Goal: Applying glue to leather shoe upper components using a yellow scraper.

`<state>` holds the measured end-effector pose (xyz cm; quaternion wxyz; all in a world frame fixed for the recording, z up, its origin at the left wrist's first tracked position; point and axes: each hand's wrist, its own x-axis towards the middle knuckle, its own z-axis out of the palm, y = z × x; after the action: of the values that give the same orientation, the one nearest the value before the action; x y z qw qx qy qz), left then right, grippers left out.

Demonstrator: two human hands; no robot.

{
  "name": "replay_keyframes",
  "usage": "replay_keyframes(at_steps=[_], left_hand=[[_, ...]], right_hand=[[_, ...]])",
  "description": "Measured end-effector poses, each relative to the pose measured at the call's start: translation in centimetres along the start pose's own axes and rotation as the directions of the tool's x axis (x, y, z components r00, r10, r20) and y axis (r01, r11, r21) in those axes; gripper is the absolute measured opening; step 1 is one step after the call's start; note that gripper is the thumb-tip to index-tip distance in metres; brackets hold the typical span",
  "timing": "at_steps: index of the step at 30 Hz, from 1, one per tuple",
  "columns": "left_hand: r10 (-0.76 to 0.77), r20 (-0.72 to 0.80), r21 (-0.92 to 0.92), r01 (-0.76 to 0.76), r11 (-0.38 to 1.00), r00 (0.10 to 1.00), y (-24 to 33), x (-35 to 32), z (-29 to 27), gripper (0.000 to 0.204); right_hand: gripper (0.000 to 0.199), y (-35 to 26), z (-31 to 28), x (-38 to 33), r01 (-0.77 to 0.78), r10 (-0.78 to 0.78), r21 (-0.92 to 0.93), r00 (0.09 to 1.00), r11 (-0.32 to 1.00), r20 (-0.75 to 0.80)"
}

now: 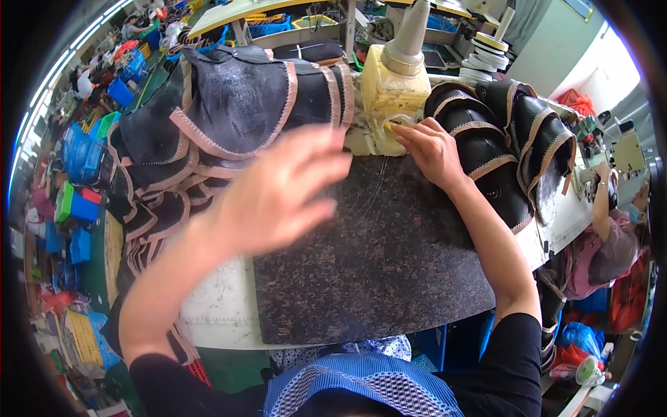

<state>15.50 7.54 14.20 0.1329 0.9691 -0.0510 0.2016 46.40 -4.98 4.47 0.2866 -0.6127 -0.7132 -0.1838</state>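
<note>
My left hand [288,191] is blurred by motion over the table, its fingers stretched and apart with nothing seen in them. Close behind it is a pile of black shoe uppers [236,104] with pinkish, zigzag-cut edges. My right hand [434,153] has thumb and fingers pinched together at the round mouth of a yellowish, glue-stained plastic jug [397,90]. A small yellow bit shows at the fingertips; what it belongs to is hidden. An upturned grey cone [406,42] stands on the jug. More black uppers [483,139] lie just right of that hand.
A dark speckled slab [368,271] covers the middle of the white table [222,306]. Rolls of white tape [486,52] are stacked behind the right pile. A co-worker [601,257] sits at the right by a sewing machine [629,153]. Blue bins [83,153] stand at the left.
</note>
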Motion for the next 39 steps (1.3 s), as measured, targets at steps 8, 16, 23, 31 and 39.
replay_keyframes(at_steps=[8, 16, 23, 31, 39], left_hand=[[-0.601, 0.314, -0.210, 0.671, 0.711, 0.735, 10.7, -19.5, -3.3, 0.047], [-0.615, 0.627, -0.317, 0.877, 0.360, 0.479, 12.3, -29.3, -7.6, 0.059], [-0.872, -0.490, 0.114, 0.991, -0.065, -0.001, 1.3, -44.2, -13.7, 0.059], [-0.798, -0.598, 0.088, 0.984, -0.153, -0.071, -1.7, -46.5, -9.2, 0.049], [-0.710, -0.704, -0.393, 0.813, 0.431, 0.036, 9.1, -32.8, -13.0, 0.041]], right_hand=[[0.034, 2.7, 1.0, 0.4, -0.749, 0.784, 0.393, 0.612, 0.533, 0.103], [0.022, 8.2, -0.9, -5.8, -0.709, 0.656, 0.663, 0.384, -0.241, 0.650], [0.039, 2.6, -2.0, -9.1, -0.549, 0.591, 0.797, 0.565, -0.252, 0.576], [0.047, -5.9, -7.8, -9.3, -0.447, 0.700, 0.855, 0.523, -0.262, 0.487], [0.047, -8.1, -13.4, -12.4, -0.321, 0.866, 0.930, 0.398, -0.177, 0.302]])
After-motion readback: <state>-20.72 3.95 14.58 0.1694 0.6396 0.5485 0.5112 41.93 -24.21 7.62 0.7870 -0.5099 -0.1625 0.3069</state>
